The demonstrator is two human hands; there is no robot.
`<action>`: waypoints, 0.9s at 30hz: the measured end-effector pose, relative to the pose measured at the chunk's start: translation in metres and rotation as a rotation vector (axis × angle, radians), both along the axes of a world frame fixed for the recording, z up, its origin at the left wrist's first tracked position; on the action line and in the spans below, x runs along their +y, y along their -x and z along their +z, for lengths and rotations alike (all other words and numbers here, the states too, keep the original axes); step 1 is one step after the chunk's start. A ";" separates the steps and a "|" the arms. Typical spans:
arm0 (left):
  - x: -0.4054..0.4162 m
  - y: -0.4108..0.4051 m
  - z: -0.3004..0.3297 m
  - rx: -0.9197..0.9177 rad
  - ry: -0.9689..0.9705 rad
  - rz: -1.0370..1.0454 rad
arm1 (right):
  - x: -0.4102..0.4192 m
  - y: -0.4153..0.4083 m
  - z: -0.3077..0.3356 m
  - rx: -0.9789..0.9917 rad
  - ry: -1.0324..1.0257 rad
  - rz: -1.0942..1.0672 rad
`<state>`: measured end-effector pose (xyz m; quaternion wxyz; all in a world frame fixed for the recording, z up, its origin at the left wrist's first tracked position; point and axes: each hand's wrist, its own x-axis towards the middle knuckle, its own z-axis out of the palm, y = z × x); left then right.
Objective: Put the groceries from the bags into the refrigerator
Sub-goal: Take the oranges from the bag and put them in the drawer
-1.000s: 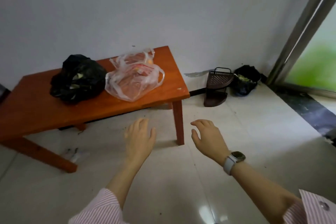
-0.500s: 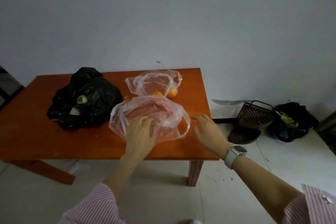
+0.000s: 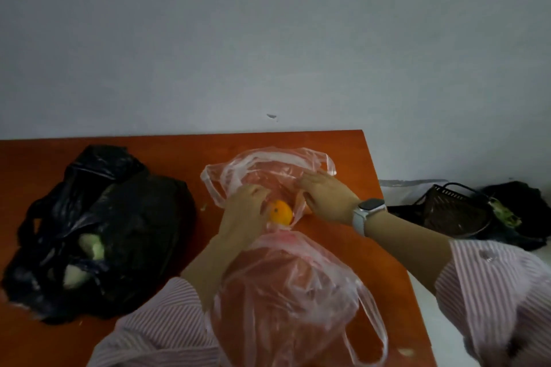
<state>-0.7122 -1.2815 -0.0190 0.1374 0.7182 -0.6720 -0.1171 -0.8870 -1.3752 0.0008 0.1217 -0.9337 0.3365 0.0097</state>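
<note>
Both hands at the far clear bag (image 3: 268, 170) on an orange-brown table (image 3: 179, 149).

Left hand (image 3: 243, 214) curls beside the orange (image 3: 280, 211) (grip unclear); right hand (image 3: 326, 195), fingers straight, presses the plastic. Black bag (image 3: 98, 229) left, near bag (image 3: 286, 301) in front, grey wall (image 3: 268, 39) behind.

Bare table (image 3: 343, 235) lies right of the 2 clear bags (image 3: 286, 301); the black bag (image 3: 119, 232) crowds the left.
</note>
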 end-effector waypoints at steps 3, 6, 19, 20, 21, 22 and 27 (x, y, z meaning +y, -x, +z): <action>-0.030 -0.012 -0.027 -0.035 -0.102 -0.099 | -0.026 -0.027 -0.028 0.300 -0.059 0.087; -0.049 -0.021 -0.049 -0.113 -0.188 -0.217 | -0.043 -0.032 -0.045 0.409 -0.036 -0.009; -0.068 -0.042 -0.079 -0.128 -0.336 -0.471 | -0.039 -0.022 -0.081 0.316 -0.290 -0.336; -0.068 -0.042 -0.080 -0.109 -0.318 -0.466 | -0.039 -0.023 -0.081 0.290 -0.320 -0.360; -0.067 -0.041 -0.081 -0.076 -0.301 -0.456 | -0.038 -0.024 -0.081 0.264 -0.343 -0.376; -0.066 -0.041 -0.080 -0.028 -0.287 -0.439 | -0.038 -0.024 -0.081 0.233 -0.356 -0.384; -0.062 -0.046 -0.055 0.331 -0.176 -0.214 | -0.036 -0.019 -0.060 -0.086 -0.484 -0.415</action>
